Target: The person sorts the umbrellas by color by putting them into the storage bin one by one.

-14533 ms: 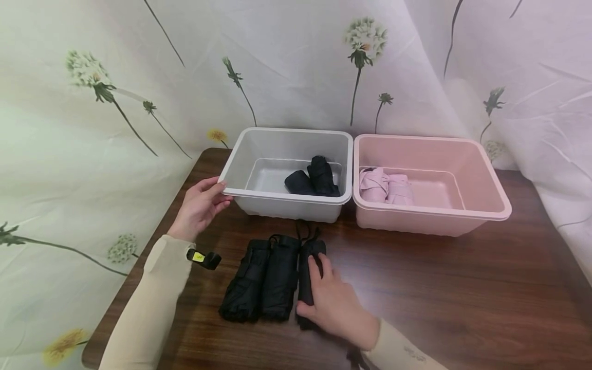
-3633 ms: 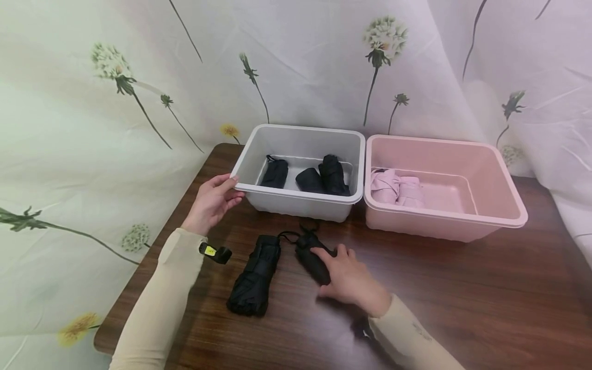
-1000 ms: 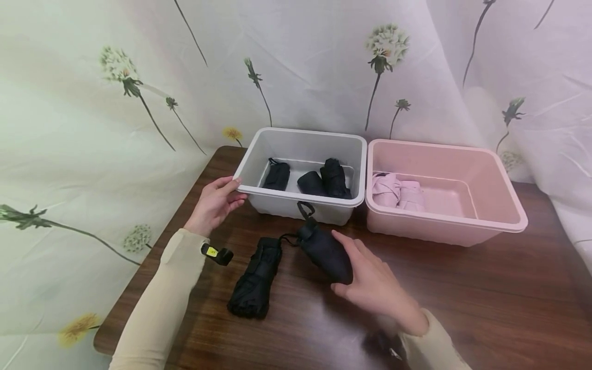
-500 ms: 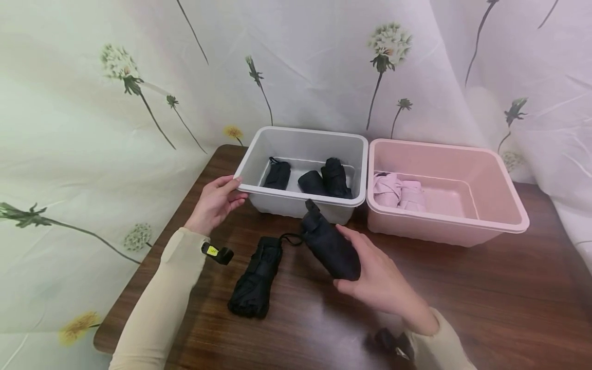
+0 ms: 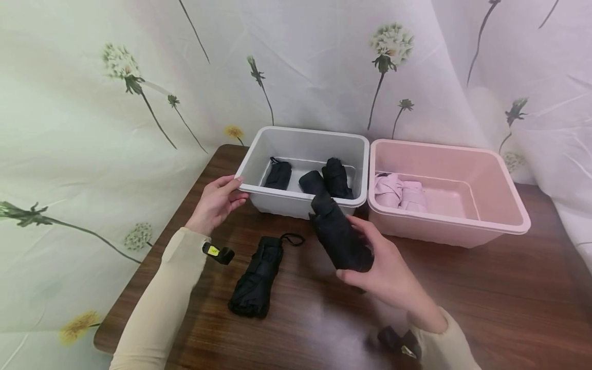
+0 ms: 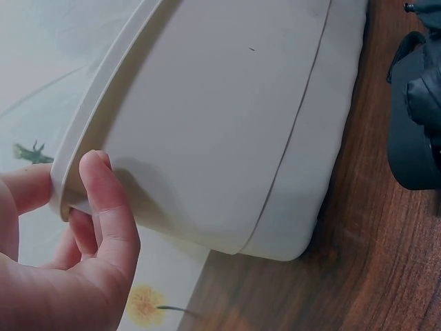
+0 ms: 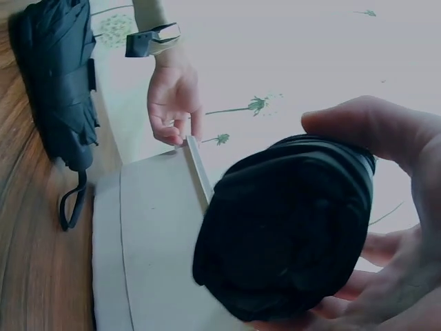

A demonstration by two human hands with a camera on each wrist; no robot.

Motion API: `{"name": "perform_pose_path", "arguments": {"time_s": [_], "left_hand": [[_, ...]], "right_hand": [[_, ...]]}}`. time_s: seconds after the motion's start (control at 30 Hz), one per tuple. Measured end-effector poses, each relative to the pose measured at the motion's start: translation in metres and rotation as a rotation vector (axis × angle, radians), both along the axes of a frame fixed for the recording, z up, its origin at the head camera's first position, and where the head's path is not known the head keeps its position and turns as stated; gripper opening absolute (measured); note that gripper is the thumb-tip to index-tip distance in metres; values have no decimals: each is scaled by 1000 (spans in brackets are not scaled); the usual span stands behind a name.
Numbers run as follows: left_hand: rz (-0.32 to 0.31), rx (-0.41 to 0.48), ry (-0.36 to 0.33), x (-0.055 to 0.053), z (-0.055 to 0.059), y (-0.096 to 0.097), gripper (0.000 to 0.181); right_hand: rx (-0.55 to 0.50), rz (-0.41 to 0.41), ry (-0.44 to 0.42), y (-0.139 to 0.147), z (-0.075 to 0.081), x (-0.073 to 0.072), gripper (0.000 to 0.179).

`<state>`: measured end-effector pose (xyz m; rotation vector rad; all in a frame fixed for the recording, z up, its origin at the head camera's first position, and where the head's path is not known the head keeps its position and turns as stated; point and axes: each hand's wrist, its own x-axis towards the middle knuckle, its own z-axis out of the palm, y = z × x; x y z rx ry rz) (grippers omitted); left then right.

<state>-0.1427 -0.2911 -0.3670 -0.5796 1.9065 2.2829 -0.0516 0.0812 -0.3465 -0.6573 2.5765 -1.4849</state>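
My right hand [image 5: 393,272] grips a folded black umbrella [image 5: 339,236], raised over the table just in front of the grey bin [image 5: 300,201]. Its far end overlaps the bin's front rim in the head view. In the right wrist view the fingers and thumb wrap around the umbrella's round bundled end [image 7: 282,227]. My left hand [image 5: 215,203] pinches the grey bin's front left corner, thumb on top of the rim and fingers beneath. Another folded black umbrella [image 5: 256,277], with a wrist loop, lies on the table between my hands.
Inside the grey bin lie several black folded umbrellas, one at the left [image 5: 278,176] and others at the right [image 5: 336,177]. A pink bin [image 5: 444,226] stands right beside it, holding pink folded umbrellas [image 5: 400,194]. A floral curtain [image 5: 314,61] hangs behind the wooden table [image 5: 490,298].
My right hand has lifted the umbrella off the table and tilted its far end up toward the grey bin. Earlier, another umbrella went into the bin's left side. My left hand has stayed on the rim.
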Motion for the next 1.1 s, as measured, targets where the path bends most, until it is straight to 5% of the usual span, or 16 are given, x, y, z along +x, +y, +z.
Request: {"name": "perform_pose_path", "arguments": {"time_s": [0.23,0.6,1.1], "left_hand": [[3,5,-5,0,0,1,52],[8,-4,-6,1,2,3,51],[8,18,-5,1,0,1,52]], "right_hand": [[-130,-66,-53,5,6,-6,83],[-143,-151,-53,13,13,-17,83],[-458,-183,-77,16,29,-33,76]]}}
